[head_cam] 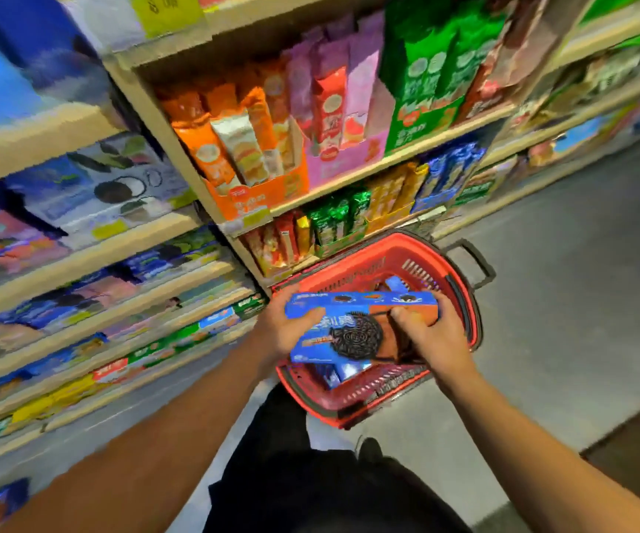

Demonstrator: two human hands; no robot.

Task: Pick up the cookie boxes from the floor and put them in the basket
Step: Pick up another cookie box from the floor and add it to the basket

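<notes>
Your dark-trousered legs fill the bottom of the view, and your two forearms reach forward over them to the red shopping basket (460,302) standing on the grey floor (560,302) just beside the foot of the snack shelves (233,240).

You are holding one blue-and-orange Oreo cookie box (353,328) over the basket's opening, tilted so its printed face looks up at you. Your left hand (283,328) grips the box's left end, thumb curled over the front face and fingers wrapped behind. Your right hand (429,336) grips the right end the same way, its fingers curled over the orange part of the face. Neither hand is spread; both are clamped on the box.

Below the held box, at least one other blue package (343,373) already lies inside the basket near its closer wall, and another blue corner shows past the box's top edge. So part of the job looks done: some boxes are in, and this one is at the point of being lowered.

What is left is harder to judge. No cookie box shows on the visible floor around the basket, but your arms and legs hide much of it, so you cannot tell from here whether this is the last one.
</notes>
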